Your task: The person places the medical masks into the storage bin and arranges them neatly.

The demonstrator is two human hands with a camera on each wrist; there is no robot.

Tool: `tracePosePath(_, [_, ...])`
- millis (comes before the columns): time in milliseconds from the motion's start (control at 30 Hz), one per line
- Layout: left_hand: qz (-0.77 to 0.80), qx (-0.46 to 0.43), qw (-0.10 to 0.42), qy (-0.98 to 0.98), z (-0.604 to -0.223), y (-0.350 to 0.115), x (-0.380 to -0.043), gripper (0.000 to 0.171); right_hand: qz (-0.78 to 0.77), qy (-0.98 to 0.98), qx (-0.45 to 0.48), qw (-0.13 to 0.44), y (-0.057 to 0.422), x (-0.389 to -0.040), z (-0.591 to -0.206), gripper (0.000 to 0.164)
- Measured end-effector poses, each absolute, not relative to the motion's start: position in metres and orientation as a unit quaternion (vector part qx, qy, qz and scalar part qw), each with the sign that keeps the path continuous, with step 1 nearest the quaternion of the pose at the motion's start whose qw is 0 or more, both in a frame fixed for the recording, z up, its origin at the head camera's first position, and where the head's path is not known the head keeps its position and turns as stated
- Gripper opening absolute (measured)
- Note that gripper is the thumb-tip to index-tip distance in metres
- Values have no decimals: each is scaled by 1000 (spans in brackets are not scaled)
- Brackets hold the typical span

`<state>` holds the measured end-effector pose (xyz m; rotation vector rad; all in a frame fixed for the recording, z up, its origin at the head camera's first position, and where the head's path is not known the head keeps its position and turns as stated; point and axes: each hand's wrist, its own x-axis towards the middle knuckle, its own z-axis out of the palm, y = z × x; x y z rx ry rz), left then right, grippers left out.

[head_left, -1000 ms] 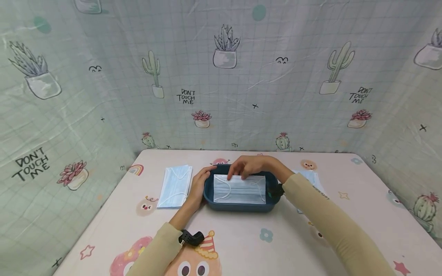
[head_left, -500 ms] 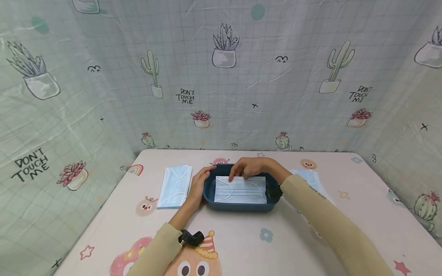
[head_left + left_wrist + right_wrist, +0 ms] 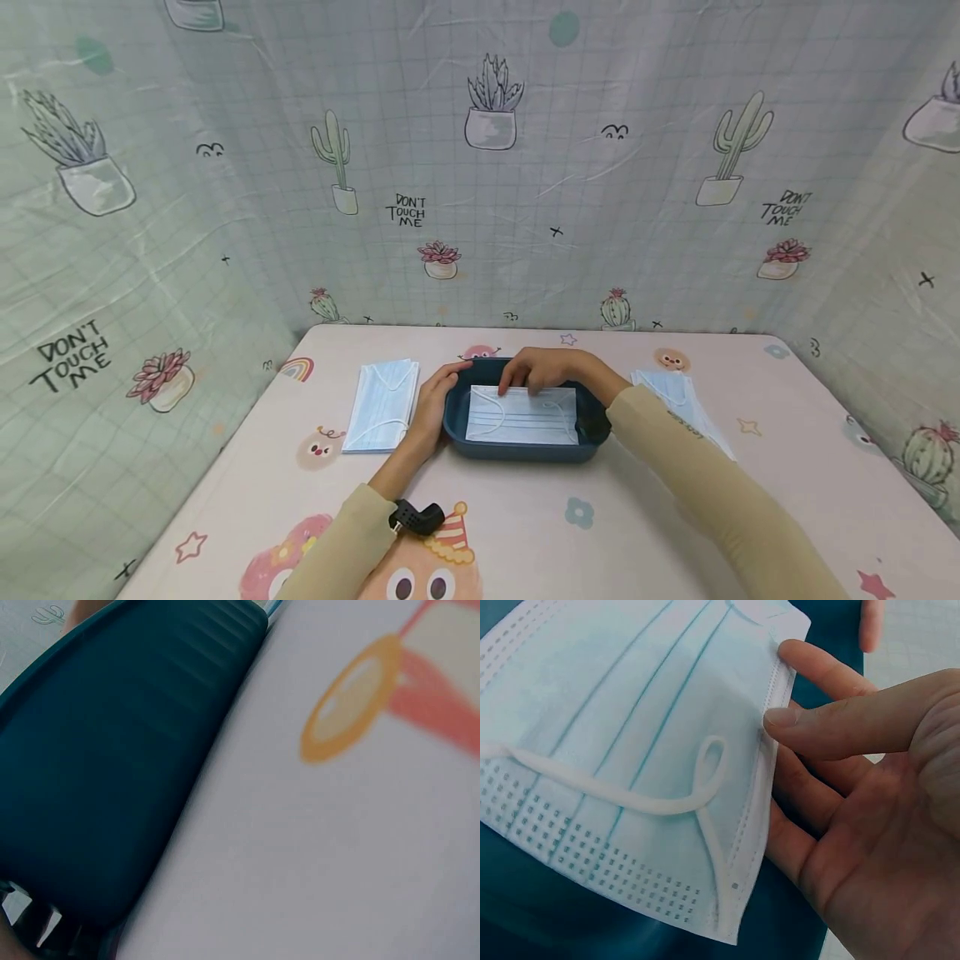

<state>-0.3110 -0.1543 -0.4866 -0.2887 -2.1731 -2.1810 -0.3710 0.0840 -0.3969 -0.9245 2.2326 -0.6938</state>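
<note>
A dark blue plastic basket [image 3: 525, 452] stands in the middle of the table. Inside it lies a light blue face mask [image 3: 521, 421], its white ear loops lying on top. My right hand [image 3: 543, 369] reaches over the basket and pinches the mask's far edge. In the right wrist view the thumb [image 3: 795, 724] is on top of that edge, with fingers beneath it. My left hand [image 3: 431, 406] holds the basket's left end, fingertips at the far left corner. The left wrist view shows mostly the basket's outer wall [image 3: 127, 750]; most of the left fingers are hidden there.
A stack of folded face masks [image 3: 381, 406] lies left of the basket. More masks [image 3: 675, 396] lie to the right, partly covered by the right sleeve. A patterned cloth [image 3: 495, 183] hangs behind the table [image 3: 517, 533] and along its sides.
My right hand has come slightly down and nearer, and the mask's far edge has lowered with it into the basket. My left hand stays at the basket's left end.
</note>
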Motion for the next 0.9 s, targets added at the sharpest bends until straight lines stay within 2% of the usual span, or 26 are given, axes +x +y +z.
tracePosePath(400, [-701, -99, 22, -706, -487, -155, -310, 39, -294, 836, -337, 318, 85, -370, -396, 53])
tracePosePath(700, [-704, -94, 23, -703, -488, -157, -307, 39, -293, 841, -331, 312, 83, -365, -397, 47])
tracePosePath(900, [-703, -105, 30, -702, -487, -157, -309, 39, -303, 832, -341, 315, 86, -367, -395, 53])
